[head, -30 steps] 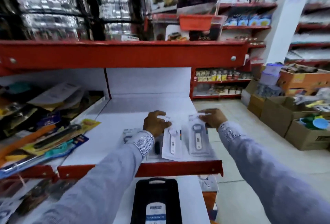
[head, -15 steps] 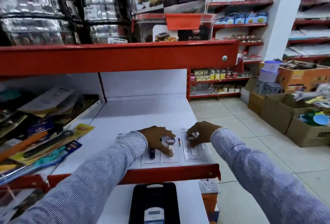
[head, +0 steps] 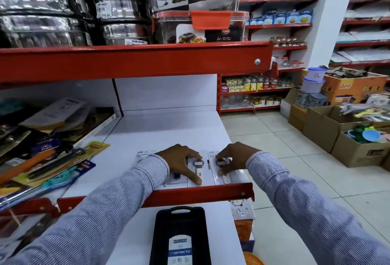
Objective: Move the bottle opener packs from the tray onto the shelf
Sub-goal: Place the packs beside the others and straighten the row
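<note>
Three bottle opener packs lie side by side at the front of the white shelf [head: 168,129], just behind its red lip. My left hand [head: 181,161] rests flat over the left pack [head: 175,180] and the middle pack [head: 200,169], fingers spread and pressing down. My right hand [head: 234,159] presses on the right pack [head: 226,177], fingertips on its white opener. Neither hand lifts a pack. A black tray [head: 179,233] with a printed label lies on the lower shelf in front of me, nothing on it.
Packaged kitchen tools [head: 48,159] crowd the shelf bay to the left. The red upper shelf [head: 135,60] holds steel tins and plastic containers. Cardboard boxes [head: 346,133] of goods stand on the tiled floor at right. An orange basket [head: 253,260] sits low beside the shelving.
Both hands drew the packs from mid-shelf toward the front lip and lowered them flat. Since half a second ago the hands have hardly moved.
</note>
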A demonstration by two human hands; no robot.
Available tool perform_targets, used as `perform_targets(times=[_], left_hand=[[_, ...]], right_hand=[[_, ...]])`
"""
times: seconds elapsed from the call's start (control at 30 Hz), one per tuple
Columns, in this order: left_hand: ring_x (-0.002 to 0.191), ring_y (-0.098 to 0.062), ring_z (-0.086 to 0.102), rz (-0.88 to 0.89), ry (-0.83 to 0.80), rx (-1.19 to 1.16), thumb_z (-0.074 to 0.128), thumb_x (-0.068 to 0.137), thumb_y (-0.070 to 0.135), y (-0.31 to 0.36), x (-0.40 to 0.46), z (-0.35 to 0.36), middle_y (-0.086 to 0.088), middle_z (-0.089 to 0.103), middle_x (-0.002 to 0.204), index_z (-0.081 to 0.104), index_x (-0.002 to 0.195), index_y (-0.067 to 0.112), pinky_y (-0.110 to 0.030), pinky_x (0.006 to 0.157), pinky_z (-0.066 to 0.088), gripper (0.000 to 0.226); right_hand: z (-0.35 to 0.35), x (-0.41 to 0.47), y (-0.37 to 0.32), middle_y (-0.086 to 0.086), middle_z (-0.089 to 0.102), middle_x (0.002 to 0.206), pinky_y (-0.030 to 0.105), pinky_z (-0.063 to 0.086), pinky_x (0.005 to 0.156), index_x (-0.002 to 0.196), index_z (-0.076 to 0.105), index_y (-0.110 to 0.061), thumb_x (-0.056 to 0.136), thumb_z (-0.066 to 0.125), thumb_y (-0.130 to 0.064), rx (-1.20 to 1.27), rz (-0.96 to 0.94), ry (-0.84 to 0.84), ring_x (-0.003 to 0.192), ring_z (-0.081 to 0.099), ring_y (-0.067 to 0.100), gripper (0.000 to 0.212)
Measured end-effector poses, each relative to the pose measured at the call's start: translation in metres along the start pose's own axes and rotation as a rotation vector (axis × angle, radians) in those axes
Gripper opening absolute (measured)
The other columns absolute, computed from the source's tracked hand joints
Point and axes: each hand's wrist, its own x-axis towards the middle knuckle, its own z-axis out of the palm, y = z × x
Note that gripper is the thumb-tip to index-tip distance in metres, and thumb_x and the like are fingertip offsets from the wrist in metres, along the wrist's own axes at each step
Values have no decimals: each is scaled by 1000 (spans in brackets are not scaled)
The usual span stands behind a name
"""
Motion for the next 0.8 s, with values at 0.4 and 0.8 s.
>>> perform_targets(times=[0.4, 0.8], left_hand=[[141, -20, 43, 0, 25, -59, 82, 62, 60, 3, -3, 9, 4, 45, 155, 50, 141, 30, -45, 120, 34, 90], [152, -22, 21, -178, -76, 26, 73, 63, 72, -38, -13, -14, 3, 21, 165, 26, 153, 32, -43, 124, 16, 109]], right_hand=[[0, -6, -12, 5, 57, 139, 34, 41, 108, 135, 54, -19, 79, 71, -46, -32, 36, -27, 126, 52, 25, 64], [3, -7, -37, 0, 39, 153, 43, 34, 113, 143, 34, -42, 77, 67, -58, -13, 92, -106, 137, 42, 25, 75]])
